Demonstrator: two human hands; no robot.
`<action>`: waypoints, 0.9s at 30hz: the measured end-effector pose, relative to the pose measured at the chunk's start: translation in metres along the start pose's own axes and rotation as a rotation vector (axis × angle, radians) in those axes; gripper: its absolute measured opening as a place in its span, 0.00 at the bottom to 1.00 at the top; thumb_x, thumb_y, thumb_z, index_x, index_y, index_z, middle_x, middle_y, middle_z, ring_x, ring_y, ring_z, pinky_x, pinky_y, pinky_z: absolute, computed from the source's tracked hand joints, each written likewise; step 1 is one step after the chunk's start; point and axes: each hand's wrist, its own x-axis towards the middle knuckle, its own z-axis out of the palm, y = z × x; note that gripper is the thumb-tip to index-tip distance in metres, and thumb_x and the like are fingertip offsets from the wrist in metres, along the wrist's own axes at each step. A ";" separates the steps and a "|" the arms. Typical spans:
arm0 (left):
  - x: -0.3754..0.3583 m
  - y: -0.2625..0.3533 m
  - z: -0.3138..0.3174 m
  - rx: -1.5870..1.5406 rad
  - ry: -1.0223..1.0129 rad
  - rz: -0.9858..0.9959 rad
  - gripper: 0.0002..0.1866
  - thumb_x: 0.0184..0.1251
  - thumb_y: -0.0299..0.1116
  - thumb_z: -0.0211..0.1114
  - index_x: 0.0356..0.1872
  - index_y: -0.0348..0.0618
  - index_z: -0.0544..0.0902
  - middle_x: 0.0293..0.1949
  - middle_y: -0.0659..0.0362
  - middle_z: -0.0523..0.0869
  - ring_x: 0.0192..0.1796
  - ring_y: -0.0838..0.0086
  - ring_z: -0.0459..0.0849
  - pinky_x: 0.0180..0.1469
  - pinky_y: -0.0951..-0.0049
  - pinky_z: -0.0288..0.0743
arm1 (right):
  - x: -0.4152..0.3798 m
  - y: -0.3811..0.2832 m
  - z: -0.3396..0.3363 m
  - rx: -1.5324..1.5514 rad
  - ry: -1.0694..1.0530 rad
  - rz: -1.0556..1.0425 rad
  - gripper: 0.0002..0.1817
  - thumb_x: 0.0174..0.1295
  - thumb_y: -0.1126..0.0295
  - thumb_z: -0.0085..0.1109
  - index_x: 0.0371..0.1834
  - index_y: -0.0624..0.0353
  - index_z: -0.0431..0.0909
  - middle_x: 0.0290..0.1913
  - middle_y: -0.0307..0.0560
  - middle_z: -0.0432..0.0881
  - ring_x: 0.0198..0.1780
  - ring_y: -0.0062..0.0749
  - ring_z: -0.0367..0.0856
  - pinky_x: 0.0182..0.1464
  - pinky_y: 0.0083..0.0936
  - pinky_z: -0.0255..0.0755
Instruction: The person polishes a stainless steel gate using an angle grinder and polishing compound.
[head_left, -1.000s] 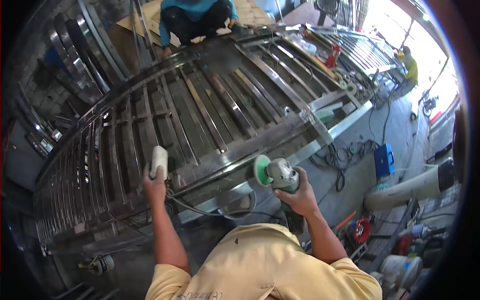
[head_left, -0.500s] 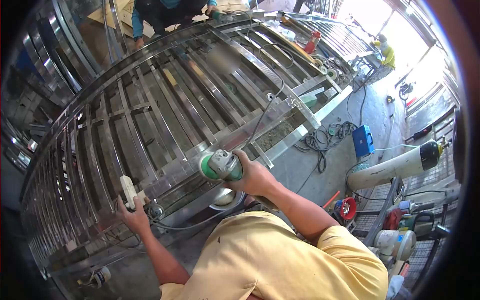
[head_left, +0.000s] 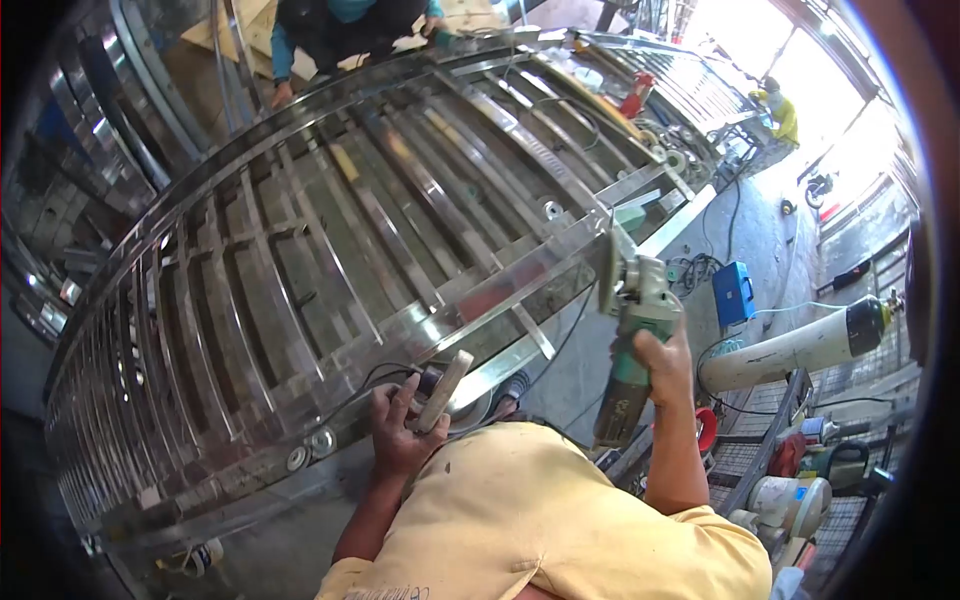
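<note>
My right hand (head_left: 668, 360) is wrapped round the body of a green and grey angle grinder (head_left: 632, 375). The grinder stands upright to the right of the metal frame, its disc (head_left: 607, 275) turned edge-on to me. In my left hand (head_left: 405, 425), between thumb and fingers, is a pale oblong bar (head_left: 443, 392), tilted up in front of my shirt. This hand is just off the near edge of a large shiny metal grille (head_left: 460, 310), whose slats run away from me.
Across the grille a person crouches, one hand (head_left: 283, 95) at its far rail. Another person in yellow (head_left: 780, 115) works at the far right. A blue case (head_left: 733, 292), a gas cylinder (head_left: 795, 345) and cables (head_left: 690, 270) are on the right side. A red bottle (head_left: 636, 95) stands at the back.
My right hand has lifted the grinder off to the right and turned it upright. My left hand has drawn back from the grille towards my body, still holding the pale bar.
</note>
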 end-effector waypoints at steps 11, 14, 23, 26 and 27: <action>0.278 0.106 -0.269 -0.002 1.387 0.522 0.33 0.69 0.51 0.67 0.56 0.24 0.79 0.50 0.43 0.85 0.43 0.54 0.88 0.50 0.60 0.81 | -0.034 -0.037 -0.099 0.109 0.467 -0.249 0.31 0.68 0.50 0.71 0.61 0.64 0.75 0.44 0.51 0.85 0.38 0.39 0.87 0.39 0.34 0.85; 0.338 0.061 -0.337 0.690 1.602 0.560 0.42 0.59 0.51 0.80 0.63 0.25 0.77 0.56 0.37 0.82 0.54 0.50 0.86 0.59 0.54 0.79 | -0.042 -0.024 -0.115 0.206 0.524 -0.234 0.32 0.67 0.49 0.71 0.62 0.65 0.74 0.46 0.52 0.84 0.39 0.39 0.87 0.39 0.34 0.84; 0.279 -0.135 -0.202 0.973 0.674 -0.032 0.36 0.60 0.49 0.75 0.71 0.57 0.78 0.60 0.36 0.75 0.53 0.40 0.86 0.50 0.49 0.84 | -0.043 0.000 -0.114 0.140 0.403 -0.118 0.33 0.68 0.50 0.71 0.63 0.63 0.70 0.44 0.51 0.83 0.37 0.38 0.86 0.37 0.33 0.83; 0.252 -0.166 -0.167 0.920 0.325 -0.408 0.38 0.58 0.48 0.75 0.71 0.49 0.77 0.66 0.32 0.73 0.63 0.39 0.81 0.63 0.46 0.79 | -0.030 0.000 -0.116 0.094 0.368 -0.101 0.32 0.68 0.51 0.70 0.63 0.63 0.70 0.43 0.50 0.83 0.36 0.37 0.86 0.36 0.32 0.83; 0.239 -0.175 -0.156 0.992 0.253 -0.452 0.38 0.59 0.49 0.74 0.70 0.47 0.77 0.69 0.28 0.71 0.67 0.39 0.78 0.66 0.47 0.77 | -0.026 0.000 -0.116 0.088 0.361 -0.097 0.32 0.68 0.51 0.70 0.63 0.63 0.70 0.43 0.50 0.83 0.36 0.36 0.86 0.35 0.32 0.83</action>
